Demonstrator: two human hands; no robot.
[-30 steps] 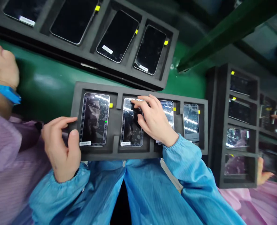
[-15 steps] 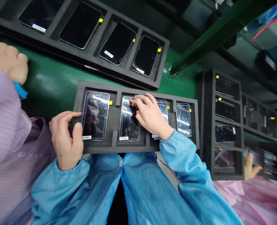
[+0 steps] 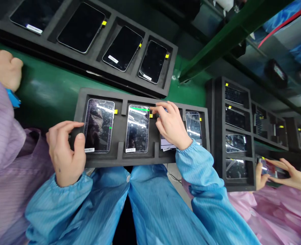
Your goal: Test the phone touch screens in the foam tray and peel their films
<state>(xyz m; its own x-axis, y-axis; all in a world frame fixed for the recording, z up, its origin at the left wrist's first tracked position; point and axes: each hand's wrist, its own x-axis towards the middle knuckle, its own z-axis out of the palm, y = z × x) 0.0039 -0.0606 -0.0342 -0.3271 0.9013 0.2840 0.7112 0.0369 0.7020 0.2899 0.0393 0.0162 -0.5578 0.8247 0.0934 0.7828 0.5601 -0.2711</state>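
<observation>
Bare left hand at near edge of long black foam tray, fingers curved, thumb down by the foam, hand not spread wide, no clear pinch; can't tell if gripping tray edge. Bare right hand over 3rd slot, fingers a bit apart, tips on flat black phone in shiny clear film, most of phone hidden under palm; can't tell if pinching anything. Tray w/ 4 slots, 1 phone per slot, on shiny green bench top. In 1st slot, just by left fingers, tall black phone w/ dotted side strips. In 2nd slot, black phone w/ thin green strip on top. In 4th slot, narrow black phone w/ shiny film, well clear of right hand. Tiny yellow tags by slots. Puffy blue striped sleeves on both arms. Up top, big black foam tray w/ dark phones; to the right, another black foam tray w/ phones. Far left, co-worker's curled hand by lilac striped sleeve. Far right, co-worker's two hands round a phone, above pink smock.
</observation>
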